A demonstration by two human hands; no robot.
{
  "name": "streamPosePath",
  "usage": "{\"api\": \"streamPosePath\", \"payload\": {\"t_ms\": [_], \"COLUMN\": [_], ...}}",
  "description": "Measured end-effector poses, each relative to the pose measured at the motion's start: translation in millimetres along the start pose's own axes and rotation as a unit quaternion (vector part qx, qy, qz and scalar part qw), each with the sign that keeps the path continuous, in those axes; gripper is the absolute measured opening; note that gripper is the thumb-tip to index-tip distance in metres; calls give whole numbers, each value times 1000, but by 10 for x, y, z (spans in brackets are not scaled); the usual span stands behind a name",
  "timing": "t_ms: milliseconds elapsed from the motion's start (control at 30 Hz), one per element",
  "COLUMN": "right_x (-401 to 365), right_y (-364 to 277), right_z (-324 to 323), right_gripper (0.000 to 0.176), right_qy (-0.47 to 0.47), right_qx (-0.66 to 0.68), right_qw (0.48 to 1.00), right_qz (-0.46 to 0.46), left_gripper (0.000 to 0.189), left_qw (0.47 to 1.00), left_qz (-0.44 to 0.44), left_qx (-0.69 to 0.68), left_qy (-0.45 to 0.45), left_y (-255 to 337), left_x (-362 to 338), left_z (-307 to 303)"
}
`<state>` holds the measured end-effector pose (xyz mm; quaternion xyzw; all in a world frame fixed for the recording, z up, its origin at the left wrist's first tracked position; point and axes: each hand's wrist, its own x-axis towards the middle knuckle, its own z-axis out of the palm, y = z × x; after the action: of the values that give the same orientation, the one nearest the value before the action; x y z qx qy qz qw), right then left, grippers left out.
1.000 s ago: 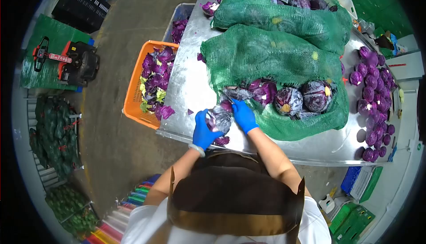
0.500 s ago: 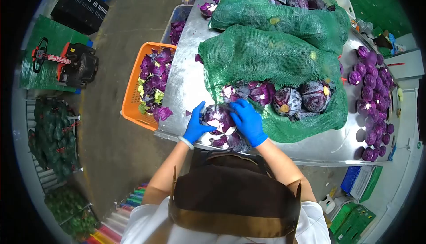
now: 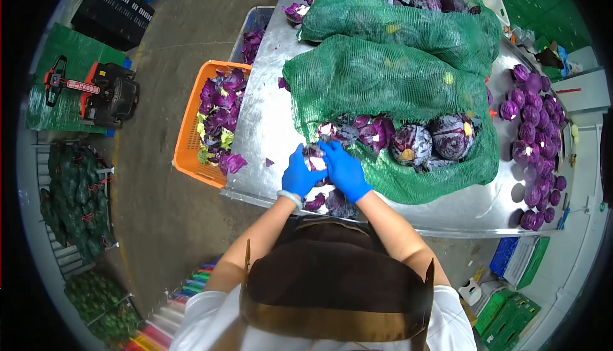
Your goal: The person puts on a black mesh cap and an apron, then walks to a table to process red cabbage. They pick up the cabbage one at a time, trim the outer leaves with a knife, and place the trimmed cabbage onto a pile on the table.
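1. Round purple cabbage [image 3: 313, 152] with a pale patch, mostly hidden from view, near the open side of the green mesh bag [image 3: 383, 83].
2. Curled, dark purple leaves [image 3: 338, 204], loose at the near edge of the silver metal table [image 3: 271, 121].

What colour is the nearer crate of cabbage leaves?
The crate is orange; it shows best in the head view.

The left hand [image 3: 301, 175] and right hand [image 3: 345, 171] partly hide the cabbage [image 3: 313, 157] between them.
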<state>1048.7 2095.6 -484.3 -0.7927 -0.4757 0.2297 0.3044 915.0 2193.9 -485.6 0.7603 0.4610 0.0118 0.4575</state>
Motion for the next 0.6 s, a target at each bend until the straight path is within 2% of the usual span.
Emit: {"api": "streamPosePath", "payload": {"t_ms": [33,67,100,200,233,300,367,400,500,533,600], "right_x": [54,158,214,404,462,361,161,113,291,278,279], "right_y": [19,-33,25,341,640,419,191,259,679,797,647], "right_z": [8,-54,-20,-7,79,-110,-72,159,105,99,33], "right_gripper": [40,34,33,36,38,40,43,34,34,36,36], "right_qy": [6,-29,-25,15,18,20,-25,77,66,95,138], "right_qx": [12,22,12,2,15,53,40,36,-16,-11,-10], "right_qw": [1000,996,994,982,990,995,996,996,979,976,987], "right_qz": [14,82,104,190,141,80,77,-12,190,196,76], "left_gripper": [113,113,114,114,115,116,115,114,112,111,112], "left_qw": [999,999,998,997,995,991,985,980,972,969,965], "left_qz": [-15,-33,-49,30,71,125,110,139,208,230,241], "left_qx": [27,36,45,61,73,23,-126,-125,-81,-59,-19], "left_qy": [9,-4,-16,-28,-15,30,-46,-64,-73,-71,-98], "left_y": [-8,51,107,214,42,-152,-372,-466,-476,-402,-279], "left_x": [64,129,154,-16,-58,-119,-71,-25,-11,-32,29], "left_z": [43,14,-21,-91,47,67,-58,-117,-158,-156,-177]}}
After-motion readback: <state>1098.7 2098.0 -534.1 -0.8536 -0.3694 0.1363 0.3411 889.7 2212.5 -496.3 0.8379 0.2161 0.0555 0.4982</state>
